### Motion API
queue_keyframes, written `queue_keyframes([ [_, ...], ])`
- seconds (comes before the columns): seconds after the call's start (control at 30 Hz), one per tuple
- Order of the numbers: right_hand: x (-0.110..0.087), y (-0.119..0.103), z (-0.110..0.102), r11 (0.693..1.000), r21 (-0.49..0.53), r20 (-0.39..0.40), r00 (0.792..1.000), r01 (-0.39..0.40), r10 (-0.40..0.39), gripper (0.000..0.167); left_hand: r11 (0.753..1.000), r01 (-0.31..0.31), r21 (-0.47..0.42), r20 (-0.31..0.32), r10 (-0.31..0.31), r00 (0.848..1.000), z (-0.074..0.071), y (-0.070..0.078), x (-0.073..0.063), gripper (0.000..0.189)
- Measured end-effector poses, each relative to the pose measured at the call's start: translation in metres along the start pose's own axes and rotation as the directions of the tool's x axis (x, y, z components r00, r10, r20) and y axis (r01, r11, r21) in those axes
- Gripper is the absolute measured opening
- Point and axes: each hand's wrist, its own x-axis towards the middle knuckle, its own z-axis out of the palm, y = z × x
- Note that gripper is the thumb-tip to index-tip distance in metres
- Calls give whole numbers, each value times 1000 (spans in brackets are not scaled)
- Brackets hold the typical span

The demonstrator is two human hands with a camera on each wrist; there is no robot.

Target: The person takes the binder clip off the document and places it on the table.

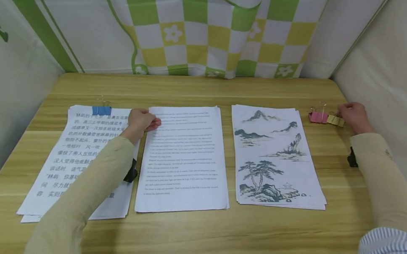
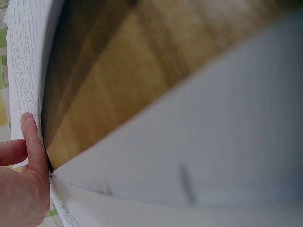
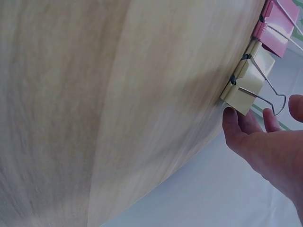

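In the head view my left hand [image 1: 141, 122] rests at the upper left corner of the middle paper stack [image 1: 181, 159], which bears printed English text. The left wrist view shows a finger [image 2: 35, 146] lying along the sheets' edge. At the far right, my right hand [image 1: 356, 116] is at a yellow binder clip [image 1: 335, 119]. Seen from the right wrist, the fingertips touch the lower end of this clip [image 3: 248, 78], while the thumb stands apart from it. A pink binder clip [image 1: 318, 116] lies beside the yellow one.
The left stack [image 1: 59, 161] of Chinese text carries a blue binder clip [image 1: 102, 110] on its top edge. To the right lies a stack with ink landscape drawings [image 1: 272, 156]. Curtains [image 1: 198, 26] enclose the wooden table [image 1: 202, 241].
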Motion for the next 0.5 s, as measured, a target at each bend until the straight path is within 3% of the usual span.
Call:
queue_keyframes([
  [0.27, -1, -5, -1, 997, -15, -33, 997, 69, -70, 55, 1000, -8, -26, 1, 8, 1000, -3, 1, 0, 54],
  [0.37, -1, -9, -2, 996, -13, -69, 993, 91, -92, 55, 995, -48, -89, -63, 43, 997, -12, 2, -1, 43],
  [0.5, -2, -20, -4, 996, 38, -147, 986, 82, -76, 28, 982, -104, -159, -206, 70, 976, -42, 4, -1, 38],
])
